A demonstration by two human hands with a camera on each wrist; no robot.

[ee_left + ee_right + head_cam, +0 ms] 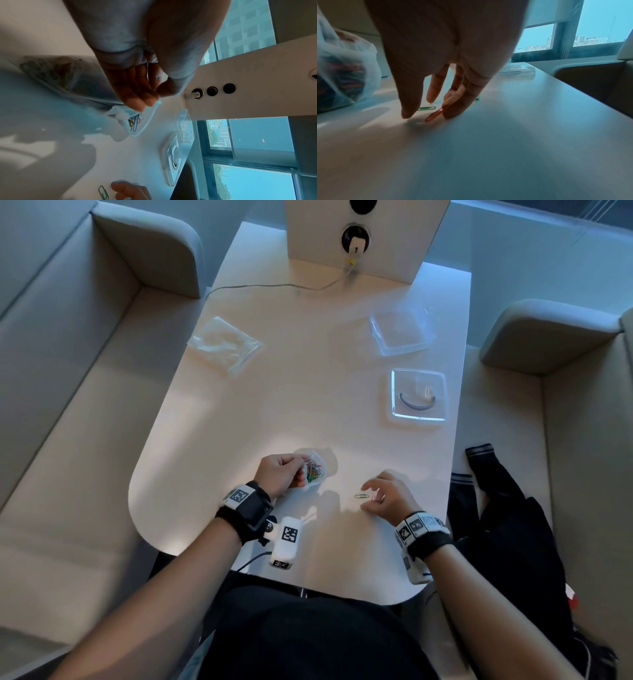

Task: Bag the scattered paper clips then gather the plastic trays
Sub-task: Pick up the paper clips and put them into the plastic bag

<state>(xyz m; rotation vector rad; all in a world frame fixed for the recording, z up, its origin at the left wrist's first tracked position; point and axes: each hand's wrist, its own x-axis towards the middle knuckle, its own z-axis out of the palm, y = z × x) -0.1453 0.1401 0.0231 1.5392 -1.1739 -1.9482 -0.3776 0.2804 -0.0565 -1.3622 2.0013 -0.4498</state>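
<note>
My left hand [301,470] pinches the top of a small clear bag [317,470] holding several coloured paper clips [134,122], just above the table near its front edge. My right hand [371,495] reaches down to the table right of the bag. Its fingertips [450,115] touch a red clip [434,115] that leans against them, and the thumb stays apart from it. A green clip [359,496] lies flat just left of the red one. Two clear plastic trays [402,332] [418,393] sit at the far right of the table.
A pile of clear bags [224,344] lies at the far left of the white table [274,405]. A white socket box [359,237] with a plugged cable [267,287] stands at the back. Sofa seats flank the table, with a dark garment [507,525] on the right seat.
</note>
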